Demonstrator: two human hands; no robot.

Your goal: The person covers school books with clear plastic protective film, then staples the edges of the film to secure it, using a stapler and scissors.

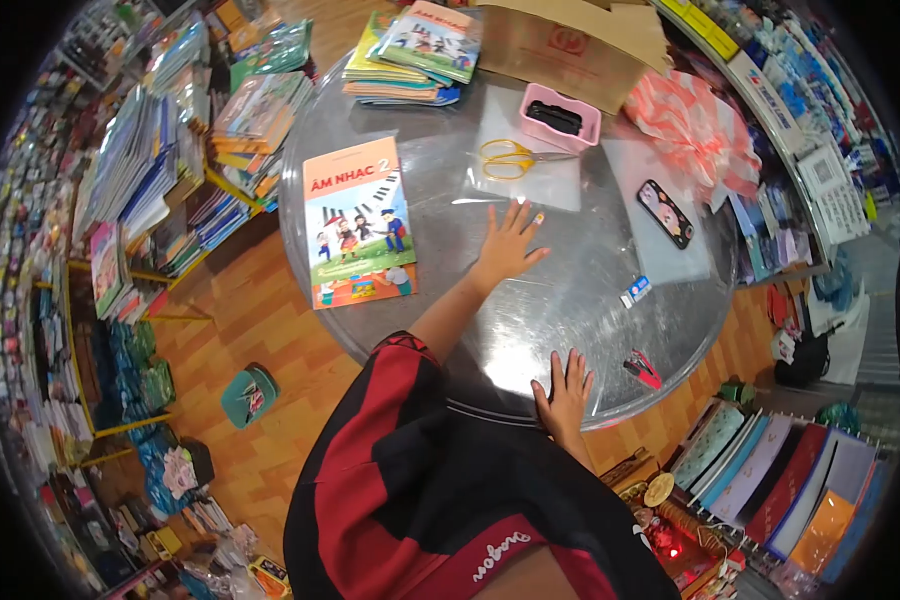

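Observation:
My left hand (pixel 510 243) lies on the round metal table (pixel 450 330) with its fingers spread, just below a pair of yellow-handled scissors (pixel 510 160) on clear plastic sheets (pixel 490 105). Near the table's front edge my right hand (pixel 566 395) rests with fingers apart, holding nothing. To its right is a small red stapler (pixel 642 369), and above that a small blue-and-white box (pixel 635 291). A music book (pixel 358 222) lies flat to the left of my left hand.
Stacked books (pixel 425 45), a cardboard box (pixel 570 50), a pink basket (pixel 582 118), a crumpled pink-white bag (pixel 690 125) and a phone (pixel 665 214) are on the table. Shelves of books stand left. A green stool (pixel 242 395) is on the floor.

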